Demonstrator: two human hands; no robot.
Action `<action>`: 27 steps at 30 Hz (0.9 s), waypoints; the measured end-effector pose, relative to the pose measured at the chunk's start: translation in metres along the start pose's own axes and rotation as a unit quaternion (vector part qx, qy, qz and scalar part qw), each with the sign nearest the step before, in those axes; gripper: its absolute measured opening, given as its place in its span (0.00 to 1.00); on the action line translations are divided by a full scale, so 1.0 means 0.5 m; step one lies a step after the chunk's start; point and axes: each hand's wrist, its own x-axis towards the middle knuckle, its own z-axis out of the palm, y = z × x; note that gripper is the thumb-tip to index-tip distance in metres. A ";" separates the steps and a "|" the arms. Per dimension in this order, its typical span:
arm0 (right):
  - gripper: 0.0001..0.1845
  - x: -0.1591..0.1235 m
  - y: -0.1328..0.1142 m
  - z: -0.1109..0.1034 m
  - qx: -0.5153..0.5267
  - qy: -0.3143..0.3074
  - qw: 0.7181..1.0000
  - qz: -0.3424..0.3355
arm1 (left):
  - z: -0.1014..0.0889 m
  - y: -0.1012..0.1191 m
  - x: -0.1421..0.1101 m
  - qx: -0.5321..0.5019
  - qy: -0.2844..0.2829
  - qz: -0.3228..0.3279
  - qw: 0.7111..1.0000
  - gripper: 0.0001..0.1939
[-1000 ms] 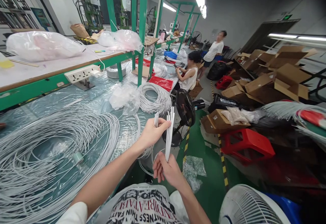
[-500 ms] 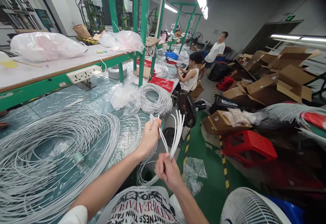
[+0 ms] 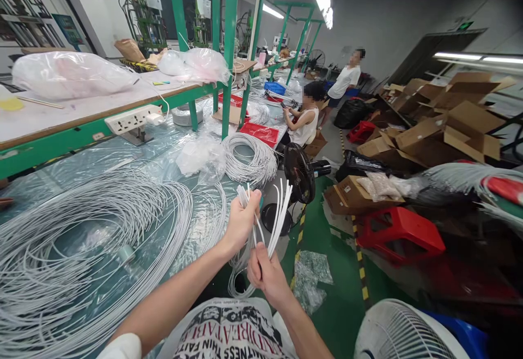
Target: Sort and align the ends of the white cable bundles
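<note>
In front of my body, my left hand (image 3: pixel 242 218) is closed round a group of thin white cables, their ends poking up past the thumb. Lower and to its right, my right hand (image 3: pixel 266 275) grips a bundle of white cables (image 3: pixel 279 218), whose free ends fan upward. One or two strands run between the two hands. Below them hang looped cable lengths, partly hidden by my hands. On the plastic-covered table a large coil of white cables (image 3: pixel 134 195) lies to the left, and a smaller cable coil (image 3: pixel 250 157) lies farther off.
Beyond my hands stands a black fan (image 3: pixel 298 174); a white fan (image 3: pixel 402 332) is at lower right. A red stool (image 3: pixel 402 231) and cardboard boxes (image 3: pixel 461 125) occupy the right side. A seated person (image 3: pixel 304 122) and a standing person (image 3: pixel 347 78) are farther back.
My left hand has moved from the top of the right-hand bundle, down and to the left. One or two cables have separated toward it, and the remaining ends have fanned out.
</note>
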 end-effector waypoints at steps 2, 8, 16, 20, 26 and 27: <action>0.36 0.000 0.005 0.000 -0.001 0.012 1.000 -0.006 | 0.001 -0.002 0.001 -0.021 0.006 -0.013 1.000 0.26; 0.38 0.009 0.028 0.010 0.051 0.124 0.991 0.010 | 0.008 -0.008 -0.001 -0.084 0.074 -0.005 0.994 0.27; 0.39 0.029 -0.015 -0.049 0.049 0.293 0.955 -0.022 | -0.010 0.041 0.012 -0.144 0.075 -0.012 0.987 0.28; 0.36 0.014 -0.039 -0.083 0.075 0.200 0.977 -0.012 | -0.026 0.061 0.028 -0.087 0.003 -0.064 0.994 0.31; 0.41 -0.006 -0.038 -0.065 0.039 0.015 0.999 0.011 | -0.004 0.035 0.031 0.026 -0.123 -0.140 0.982 0.31; 0.41 -0.007 -0.035 -0.061 0.018 0.012 1.000 0.014 | 0.001 0.027 0.030 0.041 -0.134 -0.137 0.981 0.31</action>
